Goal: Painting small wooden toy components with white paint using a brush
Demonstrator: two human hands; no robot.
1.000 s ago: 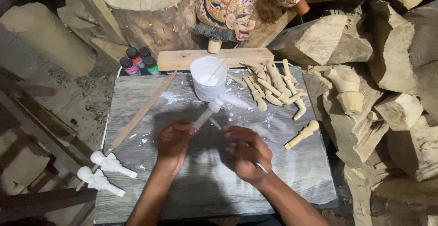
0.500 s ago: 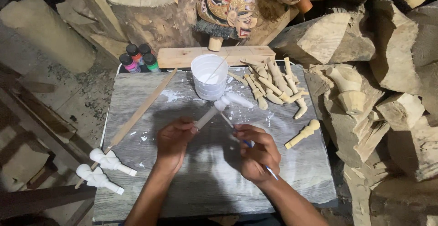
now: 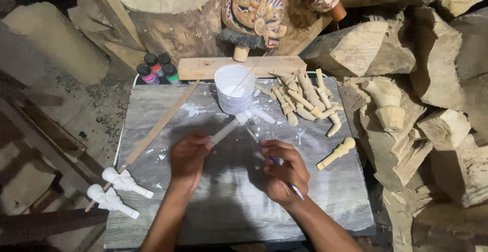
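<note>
My left hand [image 3: 187, 159] grips the thin stem of a white-painted carved wooden piece [image 3: 239, 121], whose forked head points up and right toward a white plastic cup [image 3: 234, 88]. My right hand [image 3: 282, 170] holds a thin paintbrush [image 3: 277, 161] with a blue-grey handle, its tip aimed at the painted piece. Both hands hover over a grey wooden board [image 3: 213, 211] speckled with white paint. A thin stick leans inside the cup.
Several unpainted carved pieces [image 3: 305, 99] lie at the back right; another [image 3: 336, 153] lies alone. Two white-painted pieces [image 3: 116, 191] rest at the left edge beside a long stick [image 3: 157, 127]. Paint bottles [image 3: 157, 68], a wooden block [image 3: 239, 66], a painted mask [image 3: 254, 8] and log chunks [image 3: 406, 99] surround the board.
My right hand with the brush has shifted slightly right and up toward the painted piece. The left hand keeps holding the piece in much the same place.
</note>
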